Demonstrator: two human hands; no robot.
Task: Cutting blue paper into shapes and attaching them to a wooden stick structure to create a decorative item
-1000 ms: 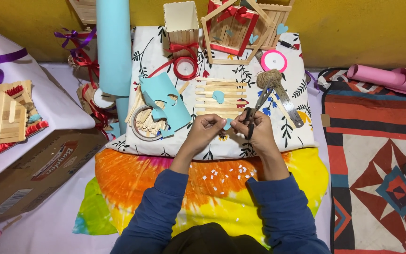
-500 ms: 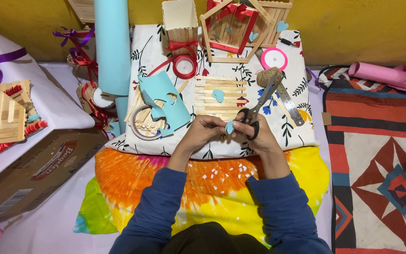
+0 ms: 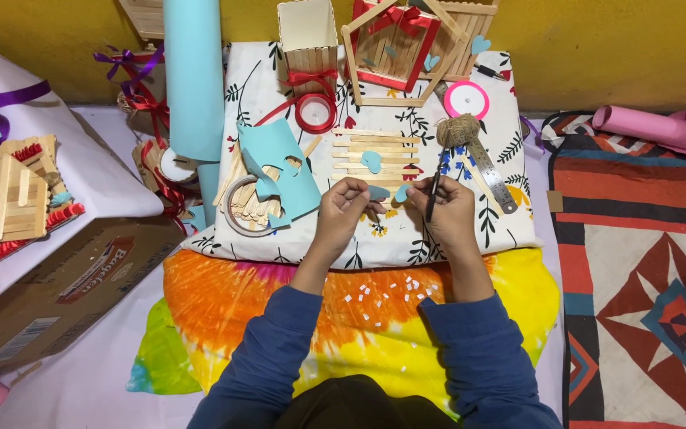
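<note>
teal paper sheet [image 3: 275, 163], red ribbon spool [image 3: 315, 113], perhaps tie-dye orange-yellow cloth [image 3: 224, 290], white leaf-print cloth [image 3: 510, 147].

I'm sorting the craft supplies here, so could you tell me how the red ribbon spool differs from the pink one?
The red ribbon spool sits left of the stick panel, with a loose red tail trailing out to its left; the pink ribbon spool sits further right beside the twine ball, wound tight with no tail showing. The red one shows an open centre, the pink one a white face. Both lie flat on the leaf-print cloth.
</note>
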